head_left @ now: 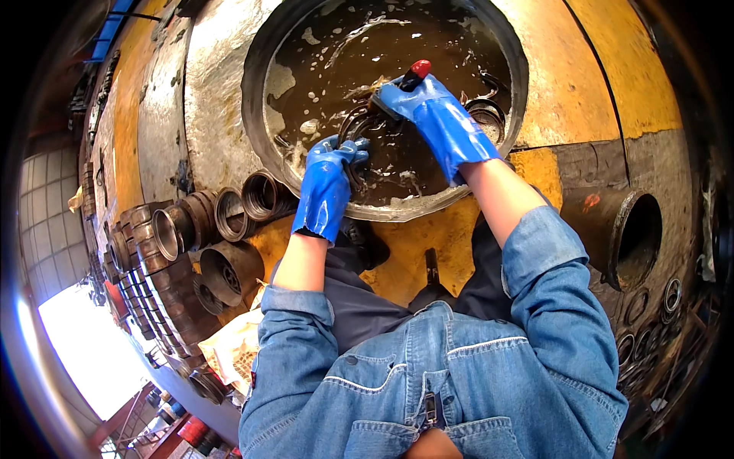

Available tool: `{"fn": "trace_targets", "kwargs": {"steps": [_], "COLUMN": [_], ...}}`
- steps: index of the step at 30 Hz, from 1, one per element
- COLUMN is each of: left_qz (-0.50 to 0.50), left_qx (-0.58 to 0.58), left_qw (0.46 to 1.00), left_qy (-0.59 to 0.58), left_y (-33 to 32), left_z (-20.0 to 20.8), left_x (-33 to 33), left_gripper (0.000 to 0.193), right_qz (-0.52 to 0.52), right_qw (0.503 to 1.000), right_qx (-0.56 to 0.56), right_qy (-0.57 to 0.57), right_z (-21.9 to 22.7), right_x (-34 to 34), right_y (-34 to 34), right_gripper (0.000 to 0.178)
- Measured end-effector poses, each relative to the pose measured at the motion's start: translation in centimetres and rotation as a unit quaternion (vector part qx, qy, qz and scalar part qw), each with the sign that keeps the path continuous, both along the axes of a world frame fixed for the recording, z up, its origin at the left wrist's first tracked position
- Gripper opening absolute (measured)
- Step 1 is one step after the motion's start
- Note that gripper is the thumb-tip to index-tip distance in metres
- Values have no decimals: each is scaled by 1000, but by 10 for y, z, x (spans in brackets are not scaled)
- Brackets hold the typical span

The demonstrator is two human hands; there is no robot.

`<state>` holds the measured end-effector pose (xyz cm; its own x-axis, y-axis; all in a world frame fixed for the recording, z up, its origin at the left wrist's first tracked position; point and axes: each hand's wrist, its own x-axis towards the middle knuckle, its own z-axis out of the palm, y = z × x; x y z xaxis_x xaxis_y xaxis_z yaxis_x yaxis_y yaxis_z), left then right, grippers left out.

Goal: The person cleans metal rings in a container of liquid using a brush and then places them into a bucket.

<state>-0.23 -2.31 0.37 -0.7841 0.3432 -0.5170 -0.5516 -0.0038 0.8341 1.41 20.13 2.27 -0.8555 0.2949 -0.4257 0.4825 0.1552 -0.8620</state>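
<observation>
Metal ring (pixel 349 122) projects from left hand (pixel 330 159) toward right hand (pixel 419 99).

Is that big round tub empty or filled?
Not empty: the tub holds murky brown liquid with patches of pale foam floating on it. How deep, I cannot tell.

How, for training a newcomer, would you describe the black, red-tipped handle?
Find the round, dark tub of brown liquid. Over it, the blue-gloved right hand holds the handle. Unlike the dark metal rings nearby, it ends in bright red.
</observation>
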Motion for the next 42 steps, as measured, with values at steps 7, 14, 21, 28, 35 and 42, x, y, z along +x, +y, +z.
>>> {"fn": "trace_targets", "kwargs": {"steps": [7, 14, 21, 28, 35, 42], "left_qz": [-53, -64, -69, -52, -12, -26], "left_qx": [14, 17, -7, -30, 4, 31], "left_qw": [998, 998, 994, 996, 1000, 999], "left_qy": [28, -8, -87, 59, 25, -2], "left_y": [0, -2, -3, -4, -9, -2], "left_z": [4, -4, 9, -4, -6, -10], "left_x": [-2, -8, -7, -2, -6, -10], "left_gripper": [24, 27, 27, 20, 17, 24], "right_qz": [163, -16, 24, 141, 113, 48], "right_qw": [986, 998, 1000, 989, 978, 997], "right_qx": [7, 62, -15, -27, -166, 57], "right_qy": [18, -29, 6, 41, 65, -10], "right_z": [-8, -22, -11, -30, -14, -13], "right_x": [-11, 10, 2, -24, -24, -20], "right_y": [-19, 13, 20, -10, -11, -1], "right_gripper": [39, 47, 36, 42, 24, 40]}}
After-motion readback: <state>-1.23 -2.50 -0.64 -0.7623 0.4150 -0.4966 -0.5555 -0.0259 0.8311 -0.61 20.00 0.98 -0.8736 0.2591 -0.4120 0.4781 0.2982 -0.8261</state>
